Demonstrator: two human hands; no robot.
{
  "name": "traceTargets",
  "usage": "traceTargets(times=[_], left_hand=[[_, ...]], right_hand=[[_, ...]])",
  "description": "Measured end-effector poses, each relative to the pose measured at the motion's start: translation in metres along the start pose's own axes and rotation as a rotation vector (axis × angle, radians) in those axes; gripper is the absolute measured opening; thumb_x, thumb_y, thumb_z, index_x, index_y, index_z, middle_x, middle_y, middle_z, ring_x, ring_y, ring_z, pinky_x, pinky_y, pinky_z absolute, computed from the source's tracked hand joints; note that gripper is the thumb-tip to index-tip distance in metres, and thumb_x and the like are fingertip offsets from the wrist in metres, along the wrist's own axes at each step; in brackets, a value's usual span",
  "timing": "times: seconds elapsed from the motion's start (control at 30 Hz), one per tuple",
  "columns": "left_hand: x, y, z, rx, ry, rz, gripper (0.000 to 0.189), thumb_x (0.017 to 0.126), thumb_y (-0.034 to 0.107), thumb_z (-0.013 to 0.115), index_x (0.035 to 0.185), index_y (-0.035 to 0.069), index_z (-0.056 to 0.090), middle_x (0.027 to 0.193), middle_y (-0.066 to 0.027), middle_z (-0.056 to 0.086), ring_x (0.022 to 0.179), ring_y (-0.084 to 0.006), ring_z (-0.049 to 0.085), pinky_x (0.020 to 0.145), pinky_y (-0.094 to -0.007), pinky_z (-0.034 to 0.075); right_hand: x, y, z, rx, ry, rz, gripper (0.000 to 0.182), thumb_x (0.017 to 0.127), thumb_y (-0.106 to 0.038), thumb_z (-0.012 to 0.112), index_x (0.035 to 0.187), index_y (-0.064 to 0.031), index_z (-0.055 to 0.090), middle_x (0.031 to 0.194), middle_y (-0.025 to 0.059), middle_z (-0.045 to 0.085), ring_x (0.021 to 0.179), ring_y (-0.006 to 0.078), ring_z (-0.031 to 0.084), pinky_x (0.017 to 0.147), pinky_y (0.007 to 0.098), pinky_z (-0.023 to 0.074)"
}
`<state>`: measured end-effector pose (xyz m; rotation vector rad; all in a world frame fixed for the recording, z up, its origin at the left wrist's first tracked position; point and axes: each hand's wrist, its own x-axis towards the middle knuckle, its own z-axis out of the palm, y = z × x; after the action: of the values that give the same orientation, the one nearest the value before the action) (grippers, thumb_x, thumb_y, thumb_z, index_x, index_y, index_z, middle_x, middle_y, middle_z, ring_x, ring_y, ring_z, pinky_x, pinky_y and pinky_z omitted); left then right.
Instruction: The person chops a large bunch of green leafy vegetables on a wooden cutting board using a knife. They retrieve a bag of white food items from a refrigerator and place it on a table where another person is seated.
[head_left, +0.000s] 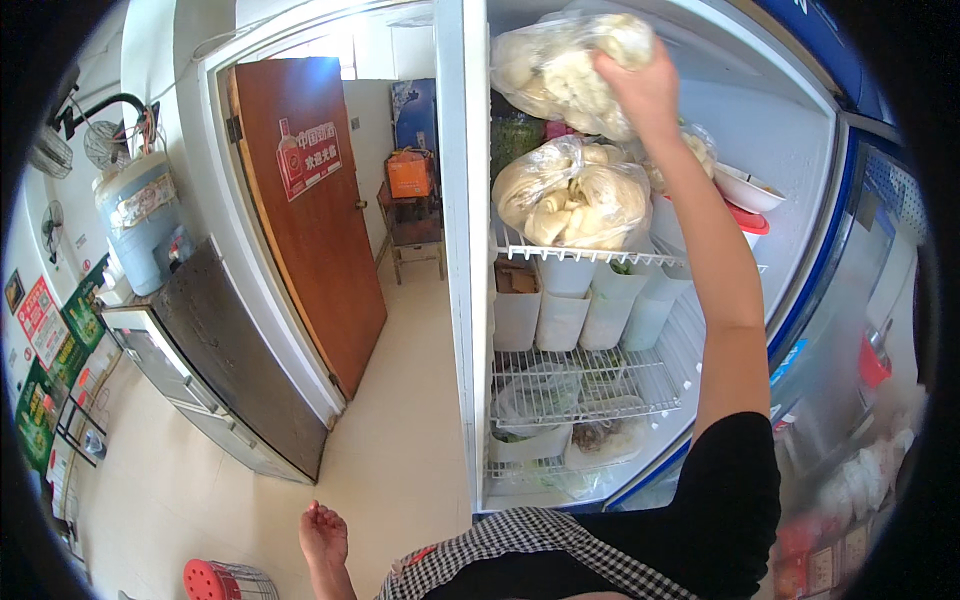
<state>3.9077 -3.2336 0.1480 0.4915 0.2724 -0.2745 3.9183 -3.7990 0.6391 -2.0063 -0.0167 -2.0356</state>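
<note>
My right hand (651, 94) grips the top of a clear plastic bag of cauliflower florets (566, 79), raised inside an open upright refrigerator (780, 127). Just beneath it, a second clear bag of pale food pieces (581, 199) rests on a white wire shelf (592, 253). To the right of that bag are a white bowl (748, 189) and a red-lidded container (746, 219), partly hidden by my forearm. Low on the left, my left hand (325, 534) hangs over the floor with its fingers curled and nothing visible in it.
Tall white bins (562, 319) line the shelf below, above wire racks (592, 390) with bagged greens. A glass refrigerator door (832, 300) stands open at right. Leftward are a wooden door (307, 210), a cabinet (232, 360) bearing a water jug (142, 217), and a red-topped stool (210, 580).
</note>
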Motion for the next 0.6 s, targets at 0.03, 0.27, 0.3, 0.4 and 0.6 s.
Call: traceTargets(times=[0.03,0.27,0.3,0.4,0.6], left_hand=[[0.001,0.000,0.004,0.004,-0.012,0.005,0.012,0.093,0.014,0.051,0.093,0.009,0.061,0.075,0.0011,0.060,0.065,-0.0111,0.054,0.060,-0.0244,0.048],[0.002,0.006,0.019,0.052,-0.020,-0.050,0.009,0.092,0.014,0.054,0.092,0.009,0.061,0.075,0.0006,0.060,0.066,-0.0115,0.054,0.061,-0.0240,0.048],[0.002,0.008,0.015,0.048,-0.039,-0.074,0.009,0.092,0.014,0.054,0.092,0.009,0.061,0.075,0.0005,0.060,0.066,-0.0117,0.054,0.061,-0.0243,0.048],[0.003,0.012,0.013,0.057,-0.073,-0.144,0.009,0.092,0.014,0.054,0.091,0.009,0.062,0.074,-0.0004,0.060,0.067,-0.0129,0.055,0.061,-0.0252,0.049],[-0.018,0.032,-0.013,0.149,-0.030,-0.372,0.014,0.094,0.015,0.051,0.090,0.008,0.063,0.074,-0.0011,0.062,0.068,-0.0144,0.057,0.061,-0.0258,0.049]], right_hand=[[-0.006,-0.008,-0.011,0.045,0.023,0.029,0.051,0.072,-0.029,0.079,0.110,0.0012,0.063,0.099,0.0126,0.070,0.087,0.0217,0.067,0.080,0.0342,0.0520],[-0.077,-0.084,-0.122,0.115,0.211,0.140,0.041,0.078,-0.016,0.075,0.113,0.0015,0.062,0.104,0.0096,0.067,0.091,0.0202,0.065,0.083,0.0329,0.0514],[-0.096,-0.094,-0.137,0.156,0.270,0.159,0.035,0.082,-0.013,0.071,0.113,0.0019,0.062,0.108,0.0108,0.066,0.095,0.0211,0.064,0.085,0.0325,0.0506],[-0.169,-0.110,-0.182,0.224,0.453,0.224,0.039,0.085,-0.012,0.066,0.121,0.0016,0.057,0.120,0.0120,0.061,0.107,0.0231,0.060,0.093,0.0364,0.0480],[-0.367,-0.194,-0.266,0.251,0.499,0.274,0.047,0.086,-0.019,0.067,0.126,-0.0026,0.050,0.126,0.0132,0.055,0.113,0.0249,0.054,0.097,0.0393,0.0452]])
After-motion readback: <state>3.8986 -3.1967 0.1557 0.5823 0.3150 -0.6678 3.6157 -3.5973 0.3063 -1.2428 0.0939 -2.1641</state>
